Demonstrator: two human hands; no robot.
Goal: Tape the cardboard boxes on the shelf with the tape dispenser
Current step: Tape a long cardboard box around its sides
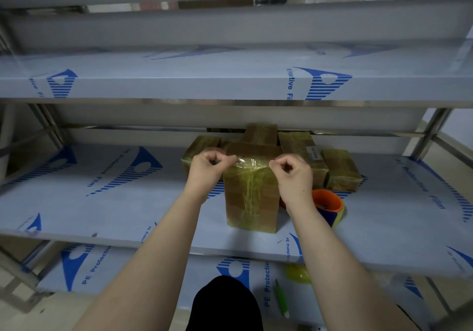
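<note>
A tall cardboard box (252, 197) stands upright on the middle shelf (122, 202), with yellowish tape running down its front. Across its top front edge lies a strip of clear tape (252, 163). My left hand (211, 164) pinches the strip's left end and my right hand (293, 171) pinches its right end, both with curled fingers. The orange and blue tape dispenser (329, 206) lies on the shelf just right of the box, behind my right wrist. Several taped boxes (340, 169) sit behind and to the right.
An upper shelf (179, 82) overhangs the work area. On the lower shelf lie a green pen-like tool (281, 298) and a crumpled wad of yellow tape (298, 274). Metal uprights (430, 131) frame the right side. A dark shape (225, 305) sits at the bottom centre.
</note>
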